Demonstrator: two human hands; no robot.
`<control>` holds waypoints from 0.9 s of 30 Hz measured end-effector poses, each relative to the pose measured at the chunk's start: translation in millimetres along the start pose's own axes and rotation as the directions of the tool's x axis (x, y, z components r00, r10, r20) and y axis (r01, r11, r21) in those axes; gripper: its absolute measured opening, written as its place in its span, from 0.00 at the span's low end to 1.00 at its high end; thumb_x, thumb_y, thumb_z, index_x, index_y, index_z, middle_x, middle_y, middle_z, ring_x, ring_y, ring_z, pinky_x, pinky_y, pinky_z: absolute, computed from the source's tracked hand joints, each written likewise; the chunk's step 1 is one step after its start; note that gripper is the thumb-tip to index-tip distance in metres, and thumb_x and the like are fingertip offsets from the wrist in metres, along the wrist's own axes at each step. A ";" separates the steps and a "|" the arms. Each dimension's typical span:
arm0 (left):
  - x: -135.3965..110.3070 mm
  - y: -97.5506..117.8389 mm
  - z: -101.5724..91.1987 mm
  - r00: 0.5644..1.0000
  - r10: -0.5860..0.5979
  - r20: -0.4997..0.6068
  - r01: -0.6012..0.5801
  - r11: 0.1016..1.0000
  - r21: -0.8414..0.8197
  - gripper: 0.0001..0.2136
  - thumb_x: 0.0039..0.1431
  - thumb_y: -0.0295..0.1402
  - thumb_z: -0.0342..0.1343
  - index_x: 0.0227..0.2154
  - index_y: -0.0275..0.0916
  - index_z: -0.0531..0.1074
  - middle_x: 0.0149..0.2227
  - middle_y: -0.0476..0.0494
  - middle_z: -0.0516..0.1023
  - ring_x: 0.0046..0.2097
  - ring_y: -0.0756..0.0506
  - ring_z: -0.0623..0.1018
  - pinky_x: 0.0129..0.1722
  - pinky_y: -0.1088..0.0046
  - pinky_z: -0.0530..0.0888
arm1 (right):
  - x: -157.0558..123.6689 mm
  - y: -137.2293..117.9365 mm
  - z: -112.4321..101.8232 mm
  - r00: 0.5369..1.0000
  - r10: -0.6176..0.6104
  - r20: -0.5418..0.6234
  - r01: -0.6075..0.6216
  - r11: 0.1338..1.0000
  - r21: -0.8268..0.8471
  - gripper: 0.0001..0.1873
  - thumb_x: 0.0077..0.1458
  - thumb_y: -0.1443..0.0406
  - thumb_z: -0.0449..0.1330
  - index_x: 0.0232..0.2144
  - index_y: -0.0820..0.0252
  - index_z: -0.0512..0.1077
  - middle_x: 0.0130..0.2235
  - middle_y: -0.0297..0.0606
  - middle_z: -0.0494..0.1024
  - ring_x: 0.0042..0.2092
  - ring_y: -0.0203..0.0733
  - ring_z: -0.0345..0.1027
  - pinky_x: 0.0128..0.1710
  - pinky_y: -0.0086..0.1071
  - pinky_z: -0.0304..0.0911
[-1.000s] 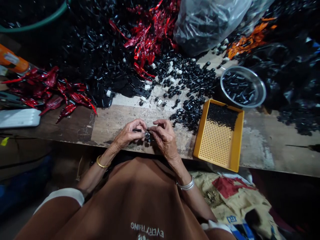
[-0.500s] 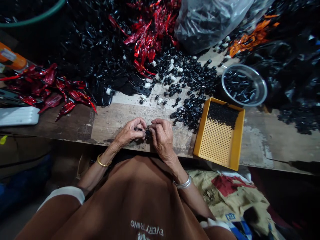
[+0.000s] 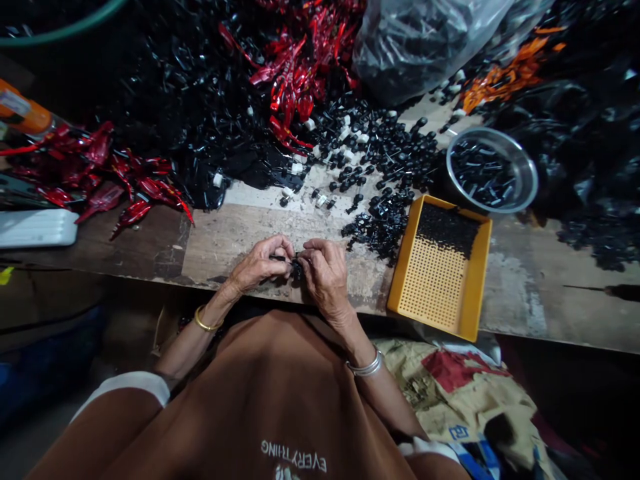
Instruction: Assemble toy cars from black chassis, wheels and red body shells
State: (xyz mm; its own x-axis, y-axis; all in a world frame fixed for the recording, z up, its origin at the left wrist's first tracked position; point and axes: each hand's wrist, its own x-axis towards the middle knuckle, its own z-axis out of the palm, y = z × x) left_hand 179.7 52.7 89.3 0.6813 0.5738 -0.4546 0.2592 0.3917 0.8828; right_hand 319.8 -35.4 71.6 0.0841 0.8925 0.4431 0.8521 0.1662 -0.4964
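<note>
My left hand [image 3: 260,265] and my right hand [image 3: 326,275] meet at the near edge of the wooden bench [image 3: 240,233]. Both pinch a small black plastic part [image 3: 297,268] held between their fingertips; a thin black pin sticks out by the left thumb. Just beyond the hands lies a scatter of small black pieces [image 3: 383,223], some with white caps. A yellow perforated tray [image 3: 440,273] with black bits heaped at its far end sits to the right of my right hand.
A metal bowl [image 3: 493,170] of black parts stands behind the tray. Shiny red parts [image 3: 100,177] lie at left and at centre back [image 3: 300,73] among heaps of black parts. A clear plastic bag [image 3: 415,43] sits at back. A white case [image 3: 35,228] lies at far left.
The right hand's fingers have closed in on the part and the two hands have drawn tighter together. Nothing on the bench has moved.
</note>
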 end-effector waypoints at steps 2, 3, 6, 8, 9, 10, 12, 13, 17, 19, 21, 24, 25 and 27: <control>-0.3 0.1 0.3 1.000 0.007 -0.001 -0.007 1.000 0.018 0.10 0.40 0.29 0.54 0.29 0.39 0.64 0.20 0.56 0.70 0.18 0.56 0.60 0.18 0.79 0.55 | -0.9 -0.6 0.4 1.000 -0.005 -0.012 0.005 1.000 0.005 0.09 0.63 0.67 0.49 0.34 0.60 0.69 0.39 0.44 0.73 0.41 0.43 0.65 0.40 0.37 0.58; -0.4 0.3 0.4 1.000 0.014 -0.006 -0.014 0.999 0.030 0.09 0.40 0.29 0.54 0.29 0.39 0.64 0.20 0.56 0.70 0.18 0.55 0.60 0.18 0.79 0.56 | -1.7 -0.8 0.9 1.000 0.006 -0.017 -0.006 1.000 0.009 0.09 0.63 0.67 0.49 0.34 0.59 0.69 0.39 0.44 0.73 0.41 0.43 0.65 0.40 0.38 0.58; -0.8 0.3 0.9 0.998 0.053 -0.029 -0.051 0.997 0.065 0.09 0.40 0.29 0.55 0.28 0.39 0.65 0.22 0.56 0.70 0.20 0.55 0.62 0.21 0.78 0.59 | -6.0 -1.8 4.1 0.997 0.067 -0.036 -0.066 0.997 0.032 0.09 0.62 0.67 0.50 0.35 0.59 0.71 0.40 0.45 0.73 0.43 0.44 0.65 0.41 0.39 0.59; -0.9 -0.6 1.2 0.995 0.092 -0.043 -0.089 0.993 0.079 0.09 0.40 0.29 0.56 0.27 0.39 0.66 0.23 0.55 0.70 0.23 0.54 0.66 0.24 0.78 0.62 | -9.7 -2.8 7.6 0.992 0.102 -0.069 -0.098 0.993 0.060 0.09 0.62 0.67 0.51 0.34 0.59 0.71 0.41 0.45 0.72 0.43 0.44 0.65 0.42 0.40 0.61; -0.9 -1.3 1.4 0.992 0.112 -0.050 -0.108 0.991 0.081 0.09 0.40 0.30 0.58 0.27 0.39 0.66 0.24 0.55 0.70 0.24 0.53 0.67 0.25 0.78 0.63 | -11.4 -3.5 9.3 0.989 0.113 -0.090 -0.106 0.991 0.079 0.09 0.61 0.67 0.51 0.34 0.59 0.71 0.41 0.45 0.72 0.43 0.44 0.66 0.42 0.40 0.62; -1.0 -2.2 1.7 0.990 0.128 -0.059 -0.123 0.989 0.079 0.09 0.40 0.31 0.59 0.26 0.38 0.66 0.24 0.54 0.70 0.25 0.53 0.68 0.26 0.78 0.64 | -12.8 -4.4 10.8 0.986 0.119 -0.115 -0.108 0.989 0.101 0.09 0.61 0.67 0.52 0.34 0.58 0.72 0.41 0.45 0.71 0.43 0.44 0.66 0.41 0.40 0.63; -1.4 -4.3 2.7 0.987 0.136 -0.083 -0.131 0.989 0.064 0.10 0.39 0.32 0.60 0.26 0.38 0.67 0.24 0.54 0.69 0.25 0.53 0.67 0.26 0.78 0.64 | -14.3 -6.5 12.5 0.975 0.128 -0.184 -0.101 0.984 0.149 0.06 0.60 0.68 0.53 0.36 0.58 0.71 0.42 0.45 0.70 0.43 0.43 0.66 0.41 0.39 0.65; -1.8 -5.3 3.4 0.987 0.128 -0.095 -0.124 0.991 0.053 0.09 0.39 0.32 0.61 0.25 0.38 0.67 0.24 0.54 0.69 0.25 0.53 0.67 0.25 0.78 0.63 | -14.4 -7.7 12.3 0.966 0.138 -0.220 -0.101 0.980 0.172 0.05 0.59 0.67 0.55 0.37 0.58 0.70 0.42 0.45 0.69 0.44 0.43 0.66 0.41 0.38 0.65; -5.4 -6.6 6.2 0.980 0.125 -0.153 -0.119 0.992 0.046 0.09 0.39 0.32 0.61 0.24 0.38 0.67 0.23 0.53 0.69 0.24 0.53 0.67 0.24 0.78 0.63 | -12.4 -11.7 4.4 0.915 0.329 -0.234 -0.241 0.910 0.338 0.12 0.55 0.62 0.62 0.42 0.57 0.67 0.43 0.43 0.68 0.42 0.42 0.66 0.39 0.36 0.67; -8.0 -5.4 6.3 0.963 0.185 -0.197 -0.168 0.981 0.099 0.08 0.39 0.33 0.61 0.23 0.39 0.68 0.23 0.52 0.70 0.25 0.52 0.68 0.26 0.77 0.64 | -11.2 -12.1 -2.7 0.851 0.500 -0.162 -0.367 0.786 0.497 0.14 0.54 0.58 0.61 0.41 0.57 0.67 0.41 0.40 0.69 0.37 0.38 0.66 0.36 0.34 0.66; -10.5 -3.2 4.9 0.936 0.283 -0.211 -0.241 0.949 0.202 0.07 0.41 0.34 0.61 0.23 0.40 0.69 0.24 0.51 0.72 0.26 0.50 0.69 0.28 0.75 0.65 | -10.3 -11.1 -10.0 0.750 0.661 -0.002 -0.493 0.560 0.666 0.15 0.55 0.54 0.60 0.38 0.57 0.67 0.35 0.36 0.71 0.30 0.34 0.65 0.30 0.30 0.65; -12.9 2.9 1.3 0.912 0.404 -0.070 -0.349 0.855 0.383 0.05 0.40 0.33 0.63 0.22 0.42 0.71 0.21 0.48 0.72 0.25 0.49 0.68 0.29 0.72 0.64 | -8.9 -8.2 -18.3 0.607 0.670 0.427 -0.656 0.119 0.745 0.22 0.52 0.46 0.58 0.32 0.59 0.69 0.26 0.31 0.72 0.21 0.31 0.62 0.19 0.25 0.60; -13.4 6.0 0.4 0.911 0.412 0.014 -0.379 0.822 0.425 0.05 0.40 0.32 0.63 0.22 0.43 0.72 0.20 0.48 0.71 0.24 0.49 0.67 0.29 0.71 0.63 | -8.3 -7.1 -20.0 0.571 0.608 0.551 -0.696 0.002 0.718 0.24 0.50 0.44 0.58 0.30 0.60 0.69 0.23 0.31 0.72 0.19 0.30 0.61 0.17 0.25 0.58; -14.0 13.7 -0.1 0.910 0.372 0.185 -0.414 0.776 0.476 0.04 0.41 0.30 0.63 0.22 0.44 0.74 0.19 0.47 0.70 0.23 0.49 0.65 0.27 0.70 0.60 | -6.7 -5.2 -21.8 0.518 0.473 0.713 -0.754 -0.141 0.641 0.27 0.46 0.42 0.59 0.26 0.61 0.69 0.19 0.31 0.71 0.17 0.31 0.62 0.15 0.25 0.59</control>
State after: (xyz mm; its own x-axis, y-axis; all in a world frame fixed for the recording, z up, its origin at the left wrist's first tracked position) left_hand 173.7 50.1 107.8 0.8426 0.5349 -0.0633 0.2448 -0.2755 0.9296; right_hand 326.0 -51.4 87.5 0.0781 0.8397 -0.5374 -0.5151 -0.4276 -0.7429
